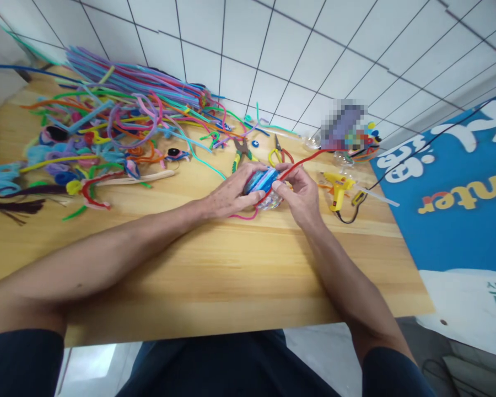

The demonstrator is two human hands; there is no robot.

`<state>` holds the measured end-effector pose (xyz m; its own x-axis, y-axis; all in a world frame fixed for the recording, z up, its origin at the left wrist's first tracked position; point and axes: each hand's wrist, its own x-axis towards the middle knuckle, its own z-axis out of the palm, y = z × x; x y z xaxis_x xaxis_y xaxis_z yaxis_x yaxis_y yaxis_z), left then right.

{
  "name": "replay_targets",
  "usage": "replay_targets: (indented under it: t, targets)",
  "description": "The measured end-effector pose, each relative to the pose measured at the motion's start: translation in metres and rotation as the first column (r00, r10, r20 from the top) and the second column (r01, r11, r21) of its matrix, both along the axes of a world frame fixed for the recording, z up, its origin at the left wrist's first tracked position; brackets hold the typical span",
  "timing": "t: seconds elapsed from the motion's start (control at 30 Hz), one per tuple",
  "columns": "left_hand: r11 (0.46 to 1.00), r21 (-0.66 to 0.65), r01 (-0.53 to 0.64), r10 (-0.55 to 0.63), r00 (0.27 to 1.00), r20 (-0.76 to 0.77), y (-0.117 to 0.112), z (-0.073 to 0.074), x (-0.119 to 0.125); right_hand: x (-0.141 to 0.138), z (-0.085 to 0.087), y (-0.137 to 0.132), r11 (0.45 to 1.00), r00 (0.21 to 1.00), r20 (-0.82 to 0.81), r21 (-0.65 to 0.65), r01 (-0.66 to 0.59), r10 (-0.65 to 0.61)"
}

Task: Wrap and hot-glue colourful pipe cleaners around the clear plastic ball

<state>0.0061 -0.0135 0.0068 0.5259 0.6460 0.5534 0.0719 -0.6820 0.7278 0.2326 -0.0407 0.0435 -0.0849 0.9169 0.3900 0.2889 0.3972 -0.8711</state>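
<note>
Between my hands, over the middle of the table, is a rounded piece covered in blue, light-blue and lilac pipe cleaners (261, 180), with a shiny see-through underside. My left hand (233, 193) is closed around its left side, thumb pressed on the front. My right hand (301, 196) pinches a red pipe cleaner (305, 161) against the right side of the piece. One red length runs across the front of the piece; the other end sticks out up and to the right. A pink pipe cleaner (248, 216) curves out below. My right fingertips are partly hidden.
Pliers (241, 151) and scissors (279, 153) lie just behind my hands. A yellow glue gun (338, 188) with a black cord is to the right. Loose pipe cleaners (149, 118) and a thick bundle (136, 80) spread over the left and back. A tiled wall (248, 49) stands behind.
</note>
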Motion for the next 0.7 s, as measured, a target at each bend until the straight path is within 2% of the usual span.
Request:
replay_targets:
  t: [0.27,0.7]
  targets:
    - [0.998,-0.069,-0.013,0.013,1.000,0.006,-0.0018,-0.0012,-0.0008,0.0015,0.0037,-0.0024,0.997,0.999,-0.038,-0.070,-0.021,0.018]
    - [0.999,-0.038,-0.023,0.023,1.000,0.013,-0.0047,-0.0009,0.0008,0.0004,0.0071,-0.0035,0.998,1.000,-0.003,-0.063,-0.021,0.021]
